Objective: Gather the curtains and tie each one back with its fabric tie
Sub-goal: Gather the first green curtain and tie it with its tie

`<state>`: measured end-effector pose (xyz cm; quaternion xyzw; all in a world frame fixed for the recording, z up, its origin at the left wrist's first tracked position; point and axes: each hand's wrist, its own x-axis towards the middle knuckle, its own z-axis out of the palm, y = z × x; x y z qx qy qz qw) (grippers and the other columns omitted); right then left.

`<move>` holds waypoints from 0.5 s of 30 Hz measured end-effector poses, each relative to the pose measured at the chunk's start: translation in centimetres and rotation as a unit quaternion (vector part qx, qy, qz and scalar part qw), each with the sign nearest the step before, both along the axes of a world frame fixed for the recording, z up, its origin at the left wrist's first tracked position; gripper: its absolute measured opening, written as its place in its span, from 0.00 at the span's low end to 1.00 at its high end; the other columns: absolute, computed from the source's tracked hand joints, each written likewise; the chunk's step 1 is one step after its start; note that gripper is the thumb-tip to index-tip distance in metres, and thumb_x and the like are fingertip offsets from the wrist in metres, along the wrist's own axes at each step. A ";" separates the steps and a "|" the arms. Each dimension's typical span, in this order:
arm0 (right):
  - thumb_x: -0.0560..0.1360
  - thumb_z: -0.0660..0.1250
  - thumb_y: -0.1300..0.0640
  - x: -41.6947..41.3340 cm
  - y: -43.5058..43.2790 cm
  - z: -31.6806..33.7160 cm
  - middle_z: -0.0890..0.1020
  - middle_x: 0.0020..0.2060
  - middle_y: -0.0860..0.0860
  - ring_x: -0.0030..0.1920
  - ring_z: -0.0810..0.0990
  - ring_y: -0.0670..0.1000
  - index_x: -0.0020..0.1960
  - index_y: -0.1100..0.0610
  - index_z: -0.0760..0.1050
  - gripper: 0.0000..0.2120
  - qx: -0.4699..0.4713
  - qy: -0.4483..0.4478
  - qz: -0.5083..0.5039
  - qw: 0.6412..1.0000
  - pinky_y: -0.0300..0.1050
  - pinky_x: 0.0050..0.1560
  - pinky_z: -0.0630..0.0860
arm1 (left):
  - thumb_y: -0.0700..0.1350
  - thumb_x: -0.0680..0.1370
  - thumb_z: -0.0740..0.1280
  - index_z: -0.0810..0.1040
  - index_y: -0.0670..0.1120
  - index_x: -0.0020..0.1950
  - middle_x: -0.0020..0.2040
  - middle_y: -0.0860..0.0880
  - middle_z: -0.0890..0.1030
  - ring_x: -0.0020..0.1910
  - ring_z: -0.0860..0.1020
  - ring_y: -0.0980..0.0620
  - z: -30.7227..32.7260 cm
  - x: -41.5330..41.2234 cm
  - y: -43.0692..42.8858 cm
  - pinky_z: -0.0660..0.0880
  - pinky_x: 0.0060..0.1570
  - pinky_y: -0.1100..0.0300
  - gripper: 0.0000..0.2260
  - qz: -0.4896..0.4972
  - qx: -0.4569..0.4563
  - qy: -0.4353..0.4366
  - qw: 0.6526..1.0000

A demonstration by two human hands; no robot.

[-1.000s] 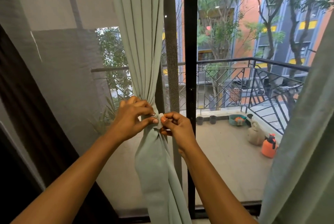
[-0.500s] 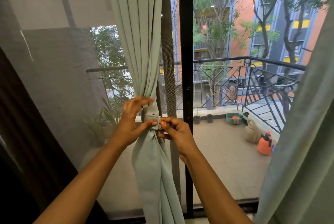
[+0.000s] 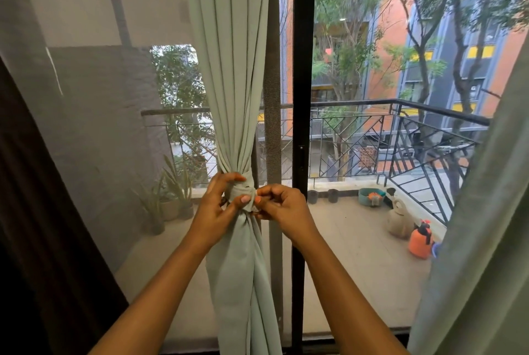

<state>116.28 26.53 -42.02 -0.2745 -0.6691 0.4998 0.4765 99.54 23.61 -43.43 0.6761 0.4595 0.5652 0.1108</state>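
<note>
Glass doors (image 3: 357, 240) fill the view ahead of me, split by a black upright frame (image 3: 303, 68). Beyond them are a balcony railing (image 3: 400, 102) and trees.

Just left of that frame hangs a pale green curtain (image 3: 229, 68). It is gathered into a narrow bundle, pinched in at its waist and flaring loosely again below. A second pale green curtain (image 3: 486, 240) hangs loose along the right edge of the view.

Around the waist of the gathered curtain wraps its fabric tie (image 3: 242, 187), a band of the same pale green. Both my arms reach up from below to it.

My left hand (image 3: 214, 208) curls round the left side of the bundle, with the fingers over the top of the band and the thumb pressed against its front. My right hand (image 3: 286, 205) sits just right of the bundle with its fingers curled. Its thumb and forefinger pinch the tie's loose end, right where it meets my left thumb. The tie lies between my two hands, touching both.
</note>
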 end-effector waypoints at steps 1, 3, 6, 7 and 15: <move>0.74 0.69 0.63 0.1 0.2 0.2 0.83 0.40 0.54 0.41 0.84 0.50 0.49 0.59 0.80 0.04 0.010 -0.017 -0.006 1.000 0.45 0.44 0.82 | 0.58 0.73 0.65 0.72 0.69 0.54 0.57 0.57 0.71 0.57 0.75 0.59 0.2 0.0 -0.1 0.78 0.54 0.52 0.11 0.005 -0.006 0.029 1.000; 0.74 0.70 0.63 0.3 0.4 0.5 0.83 0.40 0.57 0.42 0.84 0.54 0.48 0.59 0.80 0.04 0.025 -0.043 -0.013 0.999 0.49 0.45 0.82 | 0.60 0.73 0.63 0.73 0.68 0.52 0.55 0.57 0.70 0.55 0.74 0.63 0.5 0.0 -0.2 0.78 0.55 0.52 0.08 0.007 -0.013 0.062 0.998; 0.74 0.70 0.62 0.3 0.4 0.9 0.82 0.37 0.58 0.41 0.84 0.56 0.44 0.57 0.80 0.01 0.036 -0.065 -0.014 0.997 0.50 0.43 0.83 | 0.59 0.73 0.64 0.74 0.65 0.48 0.52 0.53 0.71 0.51 0.75 0.60 0.9 0.1 -0.4 0.78 0.52 0.49 0.05 0.002 -0.019 0.058 0.998; 0.74 0.69 0.62 0.2 0.3 0.9 0.82 0.36 0.57 0.40 0.84 0.56 0.43 0.56 0.79 0.03 0.030 -0.062 -0.021 0.997 0.50 0.43 0.83 | 0.58 0.72 0.64 0.75 0.64 0.47 0.51 0.52 0.72 0.50 0.75 0.58 1.0 0.2 -0.6 0.78 0.51 0.48 0.05 -0.003 -0.019 0.052 0.998; 0.76 0.67 0.62 -0.6 -0.6 -0.3 0.82 0.33 0.54 0.34 0.81 0.49 0.45 0.60 0.79 0.03 -0.112 0.063 -0.053 0.990 0.41 0.38 0.81 | 0.53 0.71 0.70 0.78 0.60 0.43 0.49 0.45 0.74 0.50 0.76 0.58 2.2 0.1 -0.5 0.74 0.51 0.65 0.03 -0.067 -0.059 0.023 0.996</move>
